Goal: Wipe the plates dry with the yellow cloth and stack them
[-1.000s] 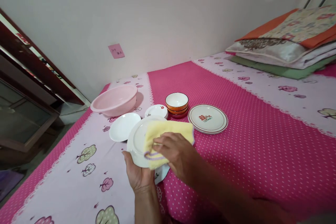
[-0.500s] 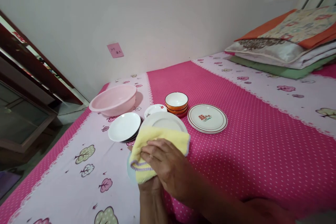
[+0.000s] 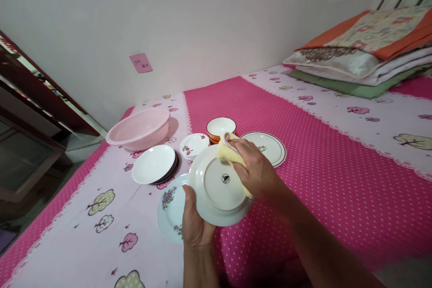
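My left hand (image 3: 195, 222) grips a white plate (image 3: 219, 204) by its lower left edge, thumb on the rim. The plate's underside, with a small black mark in the middle, faces me. A yellow cloth (image 3: 229, 153) is bunched in my right hand (image 3: 258, 166) and pressed against the plate's upper right rim. Behind and below the held plate lies a pale plate with purple flowers (image 3: 168, 213), partly covered. Beyond it are small plates with red flowers (image 3: 195, 145) and orange bowls with white insides (image 3: 221, 127).
A pink basin (image 3: 138, 130) stands at the back left. Stacked white dishes with dark outsides (image 3: 155, 164) sit in front of it. Plates with a red-lined rim (image 3: 278, 146) lie to the right. Folded bedding (image 3: 364, 63) is piled at the far right on the pink patterned sheet (image 3: 324, 180).
The cloth, earlier spread over the plate, is now bunched at its upper right rim. My right hand has moved up and right. The plate's underside and my left thumb have come into view.
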The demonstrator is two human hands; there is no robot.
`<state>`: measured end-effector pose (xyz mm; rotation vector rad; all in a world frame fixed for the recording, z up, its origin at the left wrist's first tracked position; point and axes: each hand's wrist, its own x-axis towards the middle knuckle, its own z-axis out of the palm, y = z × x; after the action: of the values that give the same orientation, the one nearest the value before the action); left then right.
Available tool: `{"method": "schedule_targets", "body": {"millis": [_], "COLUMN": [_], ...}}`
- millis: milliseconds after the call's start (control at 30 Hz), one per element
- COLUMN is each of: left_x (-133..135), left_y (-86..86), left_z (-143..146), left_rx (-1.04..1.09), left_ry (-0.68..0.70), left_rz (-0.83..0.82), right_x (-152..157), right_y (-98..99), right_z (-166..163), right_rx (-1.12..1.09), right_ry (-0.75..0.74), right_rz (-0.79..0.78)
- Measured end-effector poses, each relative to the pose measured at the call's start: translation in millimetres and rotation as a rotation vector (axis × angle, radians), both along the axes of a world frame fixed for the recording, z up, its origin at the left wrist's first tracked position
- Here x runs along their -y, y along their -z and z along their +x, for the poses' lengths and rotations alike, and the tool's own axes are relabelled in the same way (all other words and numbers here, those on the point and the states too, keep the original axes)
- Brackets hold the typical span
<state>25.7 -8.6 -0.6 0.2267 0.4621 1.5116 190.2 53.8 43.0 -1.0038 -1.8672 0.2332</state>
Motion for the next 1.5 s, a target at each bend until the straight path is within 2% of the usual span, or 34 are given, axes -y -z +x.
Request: {"method": "schedule_targets", "body": {"millis": [200, 400, 600, 733, 900, 1067, 1133, 1167, 1233, 1267, 1333, 1400, 1433, 1500], "left_x": [-4, -3, -2, 2, 5, 11, 14, 15, 14, 12, 6, 0, -2, -4], "left_y": [-1.7, -1.1, 0.7, -4.3, -26.3, -54.3, -58.3, -57.9, -53.0, -49.2, -40.9, -34.6, -32.9, -32.6], "left_z": [-30, -55, -75, -85, -70, -39, -33, -32, -34, -36, -40, -42, -42, -39], "left_rx": [-0.017, -0.043, 0.019, 0.005, 0.006, -0.058, -0.172, -0.253, -0.433, -0.513, -0.626, -0.666, -0.651, -0.543], "left_ry": [-0.294, -0.451, -0.480, -0.459, -0.399, -0.347, -0.285, -0.259, -0.268, -0.315, -0.517, -0.719, -0.738, -0.590], "left_rz": [0.078, 0.140, 0.161, 0.057, -0.026, 0.097, 0.149, 0.165, 0.160, 0.131, 0.011, -0.140, -0.174, -0.132], "right_x": [2, 21, 59, 76, 68, 50, 40, 35, 24, 19, 11, 5, 4, 3], "right_y": [3.6, 11.2, 6.0, 5.0, 11.4, 7.2, 5.6, 5.2, 4.9, 4.9, 4.5, 3.9, 3.5, 3.3], "right_z": [-2, -37, -68, -81, -85, -67, -57, -51, -40, -35, -25, -18, -16, -15], "right_rx": [0.003, 0.187, 0.292, 0.336, 0.284, 0.122, -0.060, -0.176, -0.442, -0.576, -0.800, -0.946, -0.992, -1.055], "right_ry": [-0.006, -0.126, -0.210, -0.295, -0.171, -0.207, -0.189, -0.176, -0.180, -0.201, -0.250, -0.268, -0.280, -0.322], "right_rz": [-0.181, -0.073, -0.048, 0.048, 0.101, 0.144, 0.073, -0.013, -0.282, -0.439, -0.697, -0.844, -0.890, -0.962]}}
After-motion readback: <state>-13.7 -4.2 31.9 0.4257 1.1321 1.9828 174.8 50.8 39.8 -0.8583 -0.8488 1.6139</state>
